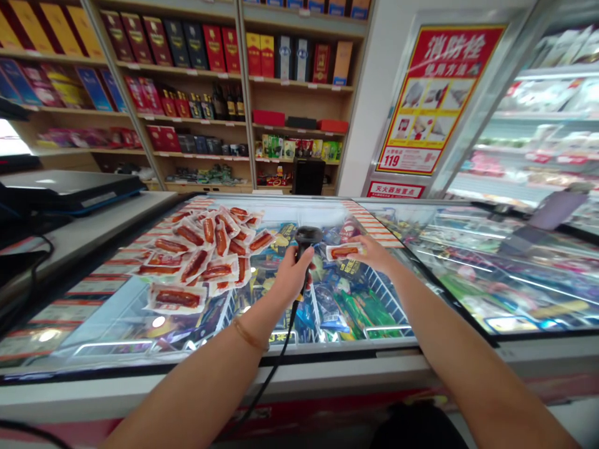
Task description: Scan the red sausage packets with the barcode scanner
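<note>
My left hand point(294, 274) is wrapped round the handle of a black barcode scanner point(309, 235), whose cord point(281, 358) runs down over the freezer's front edge. Pinched by its right end in my right hand point(369, 252) is a vacuum-packed sausage point(344, 252), held just right of the scanner's head. To the left, a loose pile of similar packed sausages point(215, 243) lies on the glass lid of the chest freezer point(126, 312). One sausage pack point(176, 298) lies at the pile's front edge.
Under the glass, wire baskets point(381, 293) hold bagged frozen goods. A second freezer section point(505, 268) adjoins on the right. At the left stands a counter with a dark flat device point(75, 186). Behind are shelves of boxes point(187, 47) and a red fire-hydrant poster point(440, 100).
</note>
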Tool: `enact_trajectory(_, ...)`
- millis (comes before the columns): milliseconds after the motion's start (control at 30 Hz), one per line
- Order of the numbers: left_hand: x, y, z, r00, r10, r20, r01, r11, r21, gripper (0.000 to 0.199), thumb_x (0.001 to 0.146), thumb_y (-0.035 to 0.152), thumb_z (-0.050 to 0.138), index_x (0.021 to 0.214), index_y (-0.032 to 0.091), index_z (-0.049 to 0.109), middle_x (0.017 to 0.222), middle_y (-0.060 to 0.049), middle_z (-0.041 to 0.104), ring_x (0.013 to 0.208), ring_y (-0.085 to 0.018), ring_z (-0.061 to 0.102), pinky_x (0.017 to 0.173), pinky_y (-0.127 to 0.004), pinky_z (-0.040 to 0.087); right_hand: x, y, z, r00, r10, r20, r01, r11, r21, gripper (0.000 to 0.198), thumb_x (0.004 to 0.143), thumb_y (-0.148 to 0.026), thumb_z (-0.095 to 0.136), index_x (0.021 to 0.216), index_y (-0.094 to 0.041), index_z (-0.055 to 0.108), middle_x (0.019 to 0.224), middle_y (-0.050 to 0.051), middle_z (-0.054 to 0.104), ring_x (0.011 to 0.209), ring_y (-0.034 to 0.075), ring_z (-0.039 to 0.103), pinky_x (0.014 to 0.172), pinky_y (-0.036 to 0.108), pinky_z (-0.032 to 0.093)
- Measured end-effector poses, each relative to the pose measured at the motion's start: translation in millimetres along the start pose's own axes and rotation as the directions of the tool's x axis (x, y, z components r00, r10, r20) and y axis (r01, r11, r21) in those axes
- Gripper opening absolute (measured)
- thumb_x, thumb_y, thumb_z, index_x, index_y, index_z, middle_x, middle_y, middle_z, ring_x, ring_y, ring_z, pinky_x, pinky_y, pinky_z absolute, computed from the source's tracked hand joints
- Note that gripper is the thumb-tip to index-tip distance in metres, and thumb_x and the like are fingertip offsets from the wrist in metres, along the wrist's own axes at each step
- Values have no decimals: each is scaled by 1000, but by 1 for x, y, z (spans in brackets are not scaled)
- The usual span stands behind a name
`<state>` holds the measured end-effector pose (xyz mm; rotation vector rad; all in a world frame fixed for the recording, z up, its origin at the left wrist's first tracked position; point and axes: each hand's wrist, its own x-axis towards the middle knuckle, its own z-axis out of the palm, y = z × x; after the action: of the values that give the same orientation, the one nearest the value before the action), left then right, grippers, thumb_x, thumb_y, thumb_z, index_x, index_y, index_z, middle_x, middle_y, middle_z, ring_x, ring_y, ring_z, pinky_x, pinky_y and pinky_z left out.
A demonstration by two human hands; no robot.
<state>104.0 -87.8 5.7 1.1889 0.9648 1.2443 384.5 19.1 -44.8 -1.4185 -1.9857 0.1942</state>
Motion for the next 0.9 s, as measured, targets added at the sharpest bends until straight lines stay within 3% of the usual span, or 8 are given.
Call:
enact_trajectory(200, -5, -2, -2, 993, 70, 98, -74, 997, 37, 46, 78, 61, 64, 90, 23, 43, 69, 5, 58, 38, -7, 48, 36, -21, 37, 0, -14, 0, 985, -2, -174, -2, 1000, -23, 35, 67, -30, 74, 101, -21, 70, 104, 8, 69, 101, 28, 65, 94, 45, 49)
enact_trajectory(500, -15, 2, 1, 966, 148, 213, -169, 982, 87, 43, 80, 60, 62, 90, 22, 45, 70, 4, 59, 40, -7, 47, 37, -21, 37, -4, -48, -13, 875, 39, -482, 8, 995, 96, 31, 75, -30, 68, 105, -21, 66, 108, 10, 71, 104, 29, 65, 96, 47, 49)
enact_trajectory(667, -17, 2, 3, 961, 149, 233, -171, 982, 78, 43, 80, 59, 63, 89, 21, 46, 70, 5, 59, 40, -6, 47, 37, -20, 37, -6, -58, -18, 849, -8, -528, 58, 995, 78, 29, 78, -30, 65, 105, -21, 65, 108, 11, 70, 105, 28, 64, 98, 46, 49)
enact_trajectory(900, -16, 1, 0, 963, 145, 228, -165, 984, 70, 43, 80, 59, 63, 92, 21, 47, 71, 4, 59, 41, -7, 49, 38, -21, 37, -7, -61, -18, 848, -20, -530, 59, 997, 58, 26, 79, -29, 65, 104, -22, 65, 106, 10, 69, 104, 28, 63, 96, 44, 49)
